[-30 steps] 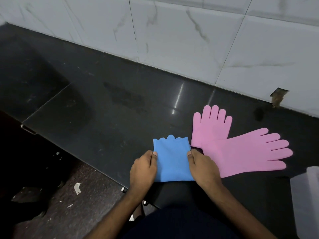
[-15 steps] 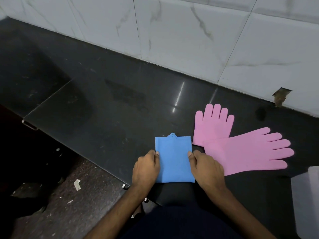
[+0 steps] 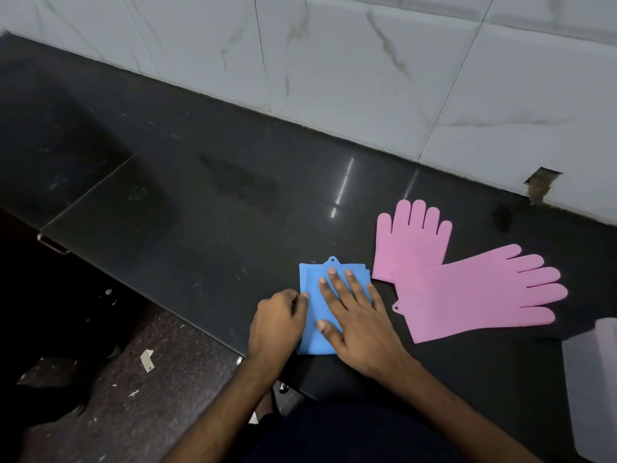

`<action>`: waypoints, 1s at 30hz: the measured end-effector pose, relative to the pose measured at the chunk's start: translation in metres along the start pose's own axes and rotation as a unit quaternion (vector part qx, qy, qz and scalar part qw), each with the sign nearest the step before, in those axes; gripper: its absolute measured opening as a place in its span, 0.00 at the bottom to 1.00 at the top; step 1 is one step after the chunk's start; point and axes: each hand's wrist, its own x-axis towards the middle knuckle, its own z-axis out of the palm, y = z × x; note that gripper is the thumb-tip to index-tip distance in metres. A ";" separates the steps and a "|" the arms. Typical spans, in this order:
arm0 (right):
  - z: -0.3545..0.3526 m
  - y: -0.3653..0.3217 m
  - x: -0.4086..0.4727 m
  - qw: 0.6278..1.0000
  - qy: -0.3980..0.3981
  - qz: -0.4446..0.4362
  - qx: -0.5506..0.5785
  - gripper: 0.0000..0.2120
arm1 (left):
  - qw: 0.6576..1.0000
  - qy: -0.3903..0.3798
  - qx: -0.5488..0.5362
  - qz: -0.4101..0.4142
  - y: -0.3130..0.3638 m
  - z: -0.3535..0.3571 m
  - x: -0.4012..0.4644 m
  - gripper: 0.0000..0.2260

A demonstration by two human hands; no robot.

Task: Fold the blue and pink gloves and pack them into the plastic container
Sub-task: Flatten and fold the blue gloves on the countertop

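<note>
The folded blue gloves [image 3: 312, 305] lie as a flat rectangle near the front edge of the black counter [image 3: 207, 195]. My right hand [image 3: 354, 315] rests flat on top of them, fingers spread. My left hand [image 3: 277, 325] pinches their left edge. Two pink gloves lie unfolded to the right: one [image 3: 412, 245] points away from me, the other [image 3: 477, 295] overlaps its cuff and points right. The translucent plastic container [image 3: 591, 392] shows partly at the right edge.
A white marble-tiled wall [image 3: 334, 61] backs the counter, with a chipped hole [image 3: 541, 183] low on the right. The counter's front edge runs diagonally; the floor with scraps [image 3: 147, 360] lies below on the left.
The blue gloves' fingertips were folded under, leaving a flat rectangle with a hang tab on top. My right hand moved from the right edge onto the top, pressing flat.
</note>
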 end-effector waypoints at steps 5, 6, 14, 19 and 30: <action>0.011 0.000 -0.001 0.999 0.050 0.005 0.009 0.33 | 0.998 0.051 0.013 0.041 -0.005 0.001 -0.007 0.21; 0.012 0.000 -0.001 0.999 0.053 0.005 0.009 0.33 | 0.999 0.033 -0.005 0.022 -0.006 0.001 -0.006 0.27; 0.005 0.002 0.000 0.995 0.043 -0.009 0.093 0.29 | 0.997 -0.060 0.053 0.003 0.007 0.007 0.013 0.19; -0.005 0.005 -0.011 0.959 0.141 0.114 0.220 0.26 | 0.995 -0.097 -0.013 -0.030 0.010 0.005 0.027 0.19; -0.029 0.001 0.007 0.709 0.094 0.344 0.608 0.11 | 0.948 -0.165 -0.263 -0.068 0.014 -0.014 0.032 0.09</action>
